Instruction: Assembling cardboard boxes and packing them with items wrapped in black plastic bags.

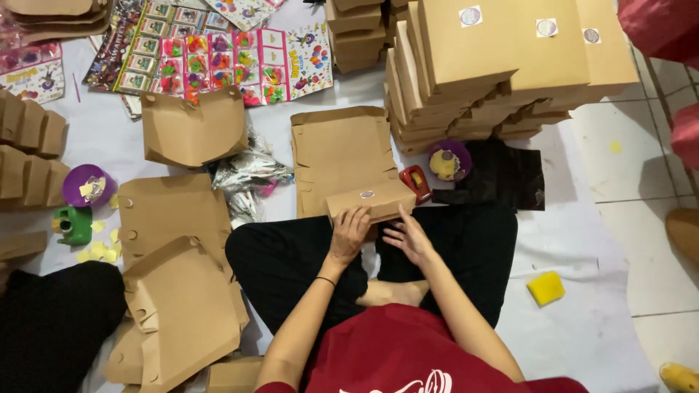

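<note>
I sit cross-legged on a white floor sheet. A closed brown cardboard box (371, 199) with a small round sticker on its top rests at my knees. My left hand (349, 231) lies on the box's near left side, fingers curled against it. My right hand (408, 236) touches its near right edge with fingers spread. Under and behind the box lies a flat unfolded box blank (336, 149).
Stacks of finished boxes (495, 58) stand at the back right. More flat blanks (175, 211) lie at my left. A red tape dispenser (416, 182), two purple bowls (86, 185) (449, 160), a yellow sponge (546, 287), toy packs (218, 62) and another person's dark-clad leg (51, 327) surround me.
</note>
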